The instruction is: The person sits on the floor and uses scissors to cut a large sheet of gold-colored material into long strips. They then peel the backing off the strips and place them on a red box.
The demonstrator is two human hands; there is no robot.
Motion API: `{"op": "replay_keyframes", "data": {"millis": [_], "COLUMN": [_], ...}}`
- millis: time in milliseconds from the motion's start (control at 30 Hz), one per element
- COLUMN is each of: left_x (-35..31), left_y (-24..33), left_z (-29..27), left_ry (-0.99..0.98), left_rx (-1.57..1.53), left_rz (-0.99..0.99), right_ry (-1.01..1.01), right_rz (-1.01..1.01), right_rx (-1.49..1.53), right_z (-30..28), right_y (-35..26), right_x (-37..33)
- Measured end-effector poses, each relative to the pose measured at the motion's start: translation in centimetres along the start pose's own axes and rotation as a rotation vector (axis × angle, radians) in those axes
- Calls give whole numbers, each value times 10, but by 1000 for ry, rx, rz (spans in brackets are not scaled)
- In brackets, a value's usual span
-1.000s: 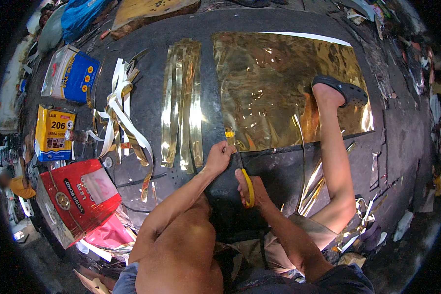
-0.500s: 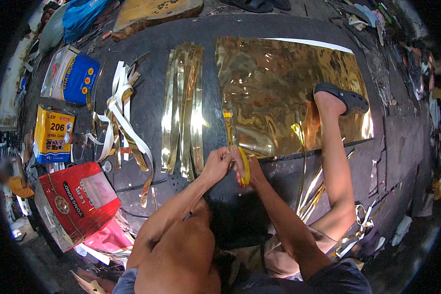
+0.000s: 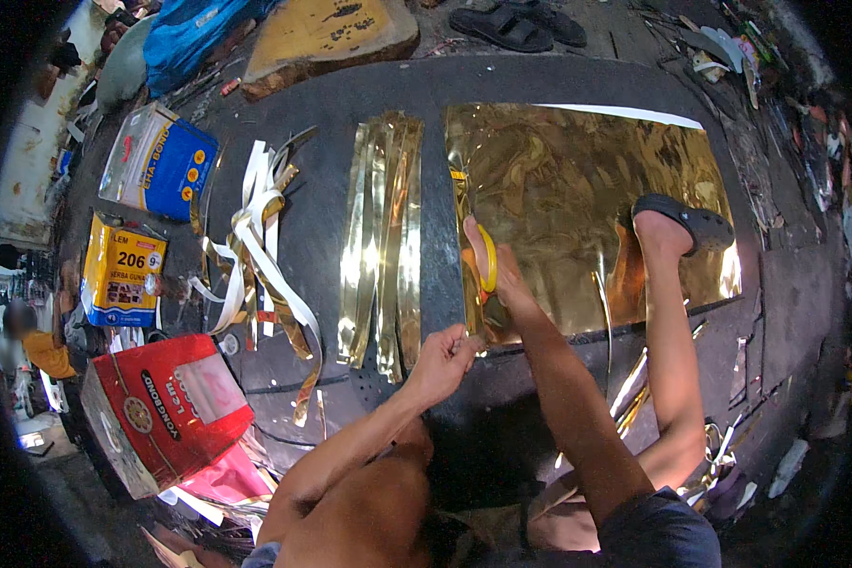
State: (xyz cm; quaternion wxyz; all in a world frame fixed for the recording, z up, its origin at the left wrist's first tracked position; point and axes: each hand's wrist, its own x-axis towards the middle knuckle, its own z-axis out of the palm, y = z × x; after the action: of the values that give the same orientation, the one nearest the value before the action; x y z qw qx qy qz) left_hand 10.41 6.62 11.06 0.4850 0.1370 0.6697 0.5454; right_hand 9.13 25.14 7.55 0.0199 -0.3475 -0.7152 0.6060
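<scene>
A large gold foil sheet (image 3: 559, 208) lies on the dark surface. Along its left edge, my right hand (image 3: 509, 276) is closed round yellow-handled scissors (image 3: 488, 260), their blades pointing away from me. My left hand (image 3: 443, 363) pinches the narrow gold edge at the sheet's near left corner. How far the cut along that edge runs is hard to make out. Left of the sheet, several cut gold strips (image 3: 381, 246) lie side by side, pointing away from me.
My foot in a black clog (image 3: 686, 222) presses on the sheet's right side. At left lie tangled white and gold strips (image 3: 256, 227), with a blue can (image 3: 175, 166), a yellow can (image 3: 123, 270) and a red can (image 3: 161, 407). Behind are a wooden slab (image 3: 331, 38) and sandals (image 3: 511, 28).
My right hand has moved the scissors farther up the sheet's left edge, away from my left hand. My left hand stays near the corner. The whole view has shifted.
</scene>
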Motion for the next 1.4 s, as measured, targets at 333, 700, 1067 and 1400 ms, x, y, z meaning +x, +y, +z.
{"op": "replay_keyframes", "data": {"millis": [333,700,1067,1400], "left_x": [-28,-39,-40,-37], "left_y": [20,31,10,-32], "left_z": [-13,-20,-33,-71], "left_ry": [-32,-26,22,495], "left_rx": [94,74,89,1109], "left_rz": [98,74,-16,52], "right_ry": [-57,-80,-50,32], "right_rz": [212,23,79,222], "right_rx": [-38,-38,97,31], "right_z": [-10,-5,-11,-13], "right_y": [-40,-25,-46,-18], "right_x": [141,214,201,102]}}
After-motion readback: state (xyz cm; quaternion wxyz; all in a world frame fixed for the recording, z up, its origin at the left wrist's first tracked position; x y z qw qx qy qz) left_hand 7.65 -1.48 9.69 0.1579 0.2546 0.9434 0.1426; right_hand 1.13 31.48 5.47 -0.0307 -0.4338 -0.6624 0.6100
